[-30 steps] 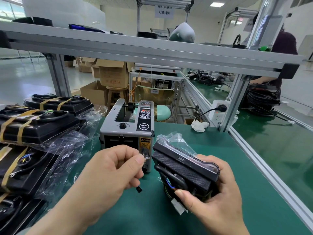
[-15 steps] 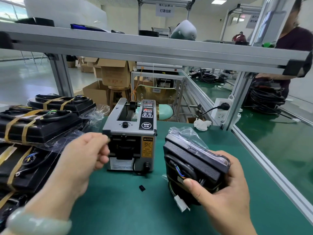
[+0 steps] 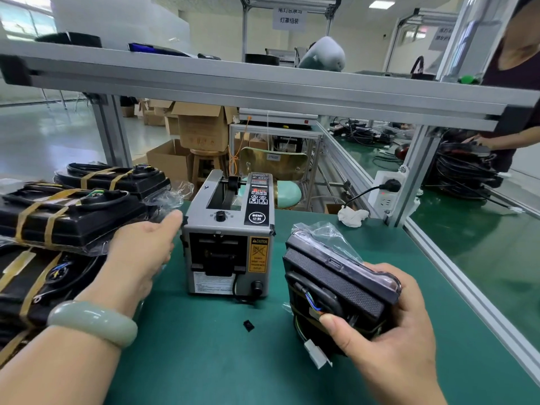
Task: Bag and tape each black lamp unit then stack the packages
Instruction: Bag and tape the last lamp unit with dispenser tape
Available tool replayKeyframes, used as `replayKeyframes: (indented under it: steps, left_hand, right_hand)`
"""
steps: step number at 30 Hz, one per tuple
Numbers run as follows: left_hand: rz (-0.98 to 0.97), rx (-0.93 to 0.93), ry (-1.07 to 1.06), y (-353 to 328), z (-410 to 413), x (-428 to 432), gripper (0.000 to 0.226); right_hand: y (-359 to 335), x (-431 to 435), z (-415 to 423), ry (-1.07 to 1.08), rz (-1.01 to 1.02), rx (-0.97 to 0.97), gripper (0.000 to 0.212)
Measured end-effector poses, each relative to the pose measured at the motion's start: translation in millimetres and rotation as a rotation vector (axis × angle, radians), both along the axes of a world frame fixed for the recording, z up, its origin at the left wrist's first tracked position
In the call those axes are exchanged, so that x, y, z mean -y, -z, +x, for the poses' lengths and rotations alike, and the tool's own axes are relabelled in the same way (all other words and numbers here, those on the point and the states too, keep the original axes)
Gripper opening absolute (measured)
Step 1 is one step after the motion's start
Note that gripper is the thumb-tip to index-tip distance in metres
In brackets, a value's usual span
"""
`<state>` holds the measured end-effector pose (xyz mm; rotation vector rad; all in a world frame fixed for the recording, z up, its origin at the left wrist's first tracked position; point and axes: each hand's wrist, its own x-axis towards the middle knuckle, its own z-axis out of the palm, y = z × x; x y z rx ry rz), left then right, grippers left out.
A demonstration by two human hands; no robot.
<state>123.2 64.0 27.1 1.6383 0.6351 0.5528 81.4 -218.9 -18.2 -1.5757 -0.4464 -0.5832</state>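
At the far left of the green desk (image 3: 204, 363), bagged and taped packages (image 3: 67, 220) of black lamp units lie piled, their clear plastic spilling over the edge. The left hand (image 3: 143, 249) reaches away from the body just beside that pile, back of the hand up, with a pale green bangle (image 3: 90, 321) at the wrist. Its fingers (image 3: 172, 220) are stretched out loosely and hold nothing, and their tips lie between the loose plastic and the grey tape dispenser (image 3: 230, 238); whether they touch the plastic cannot be told. The dispenser stands mid-desk, and a small black scrap (image 3: 248, 325) lies near it. To the right, the right hand (image 3: 388, 340) holds the black lamp unit (image 3: 336, 279) tilted above the desk, thumb on its near face and fingers wrapped behind. A clear bag (image 3: 324, 238) bunches at the unit's far end and a white connector (image 3: 317, 352) hangs below.
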Motion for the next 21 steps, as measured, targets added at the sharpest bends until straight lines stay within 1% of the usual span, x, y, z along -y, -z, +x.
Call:
replayKeyframes:
  steps: [2,4,6,9,15,21]
  left_hand:
    - [-0.149,0.008,-0.007,4.7,-7.1,5.3,0.036]
    - [-0.259,-0.010,0.066,15.1,-15.4,15.5,0.032]
    - [-0.321,-0.053,0.158,25.5,-21.4,29.2,0.025]
    - [-0.387,-0.099,0.174,32.7,-22.1,43.0,0.015]
    - [-0.464,-0.076,0.132,26.0,-14.1,48.8,0.017]
    - [-0.400,-0.042,0.101,20.7,-9.8,52.9,0.015]
  right_hand:
    - [0.4,-0.7,-0.1,0.004,0.004,-0.001,0.071]
    - [0.3,-2.1,-0.3,0.003,0.004,-0.002,0.071]
    - [-0.3,-3.0,-0.7,-0.003,0.005,0.000,0.071]
    - [-1.8,-4.1,-1.9,-0.009,0.001,-0.003,0.068]
    - [-1.4,-2.6,-1.4,-0.028,-0.005,-0.002,0.069]
    - [-1.2,-2.0,-1.9,-0.037,-0.017,0.008,0.069]
